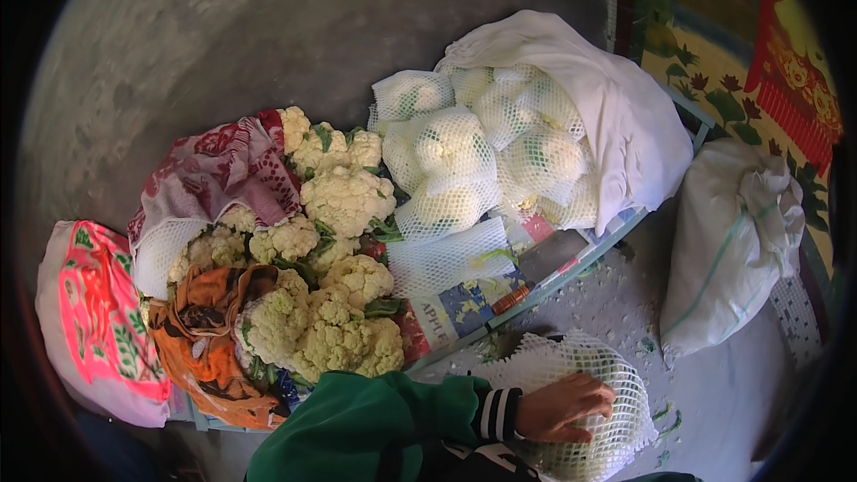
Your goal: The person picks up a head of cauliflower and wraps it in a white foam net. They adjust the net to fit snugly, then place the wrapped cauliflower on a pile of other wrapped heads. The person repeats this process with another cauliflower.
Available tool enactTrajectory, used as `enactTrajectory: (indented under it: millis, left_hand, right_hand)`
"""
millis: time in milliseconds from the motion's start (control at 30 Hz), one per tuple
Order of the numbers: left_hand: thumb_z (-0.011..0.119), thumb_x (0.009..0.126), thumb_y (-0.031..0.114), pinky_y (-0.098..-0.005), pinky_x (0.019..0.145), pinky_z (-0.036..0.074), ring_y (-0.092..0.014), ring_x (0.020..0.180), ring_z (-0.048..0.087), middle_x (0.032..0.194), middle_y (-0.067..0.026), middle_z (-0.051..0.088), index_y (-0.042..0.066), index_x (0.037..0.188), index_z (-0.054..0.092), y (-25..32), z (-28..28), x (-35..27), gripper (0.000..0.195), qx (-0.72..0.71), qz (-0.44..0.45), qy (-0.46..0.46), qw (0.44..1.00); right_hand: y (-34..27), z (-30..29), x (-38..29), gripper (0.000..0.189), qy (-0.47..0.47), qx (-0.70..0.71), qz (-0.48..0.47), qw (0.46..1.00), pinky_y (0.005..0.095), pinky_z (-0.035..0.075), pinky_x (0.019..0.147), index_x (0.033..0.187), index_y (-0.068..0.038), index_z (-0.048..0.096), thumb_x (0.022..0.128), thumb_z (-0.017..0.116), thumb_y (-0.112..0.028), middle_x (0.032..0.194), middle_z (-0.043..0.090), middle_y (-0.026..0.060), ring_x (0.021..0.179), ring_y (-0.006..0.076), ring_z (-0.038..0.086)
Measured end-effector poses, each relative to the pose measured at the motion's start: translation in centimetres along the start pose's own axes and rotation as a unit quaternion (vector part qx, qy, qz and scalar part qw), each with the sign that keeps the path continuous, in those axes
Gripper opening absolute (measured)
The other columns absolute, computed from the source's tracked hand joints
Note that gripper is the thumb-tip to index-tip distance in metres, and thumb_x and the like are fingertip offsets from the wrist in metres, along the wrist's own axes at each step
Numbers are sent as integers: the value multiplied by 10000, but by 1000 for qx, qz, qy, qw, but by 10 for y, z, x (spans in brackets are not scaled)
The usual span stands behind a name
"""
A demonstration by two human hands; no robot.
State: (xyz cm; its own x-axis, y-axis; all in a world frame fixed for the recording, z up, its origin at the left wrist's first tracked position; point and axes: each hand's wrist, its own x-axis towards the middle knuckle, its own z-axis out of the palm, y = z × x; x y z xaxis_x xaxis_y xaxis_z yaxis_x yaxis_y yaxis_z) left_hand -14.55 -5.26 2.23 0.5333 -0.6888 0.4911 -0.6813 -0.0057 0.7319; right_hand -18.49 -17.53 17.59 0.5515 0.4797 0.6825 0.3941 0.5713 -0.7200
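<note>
My left hand [566,407], in a green sleeve with a striped cuff, grips the side of a cauliflower [596,445] wrapped in white foam netting [629,395]. Its fingers and thumb press on the mesh, low in the view. My right hand is out of view. Just beyond the hand runs the edge of a low table [458,341] covered with printed sheets. A flat, unfilled foam net [448,261] lies on it, beside a knife with a brown ribbed handle [512,298]. Bare cauliflowers [348,201] are heaped on the left of the table.
Several netted cauliflowers [448,147] are piled at the back, partly under a white cloth [569,53]. A patterned red-and-white towel [214,174], an orange cloth [214,348] and a pink-printed bundle [100,328] lie left. A tied white sack [730,248] stands right. Trimmings dot the floor [602,301].
</note>
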Motion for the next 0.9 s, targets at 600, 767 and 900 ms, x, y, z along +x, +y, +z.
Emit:
enactTrajectory:
  millis: [600, 767, 900]
  left_hand:
    - [473, 937, 451, -442, 974, 312, -330, 1117, 434, 1225, -166, 454, 54, 1160, 477, 0, 0, 0, 455, 3, 0, 3, 1000]
    - [460, 940, 456, -446, 983, 310, -336, 1133, 430, 1229, -171, 453, 49, 1175, 473, -2, 1, 0, 471, 14, 3, 0, 1000]
    - [499, 923, 436, -447, 985, 308, -339, 1135, 428, 1238, -176, 448, 46, 1182, 473, -2, 2, 0, 469, 9, 4, 0, 1000]
  right_hand:
    - [-4, 1, -4, 306, -9, 2, -3, 1000, 412, 541, 675, 949, -55, 634, 805, 698, -316, 736, 647, 148, 706, 336, 652]
    - [-7, 2, -5, 307, -8, 0, -6, 1000, 413, 546, 665, 943, -57, 635, 809, 699, -326, 714, 652, 143, 688, 335, 657]
    - [-16, 2, -12, 308, -13, -6, -12, 1000, 414, 549, 656, 938, -60, 635, 812, 700, -333, 696, 657, 139, 674, 334, 660]
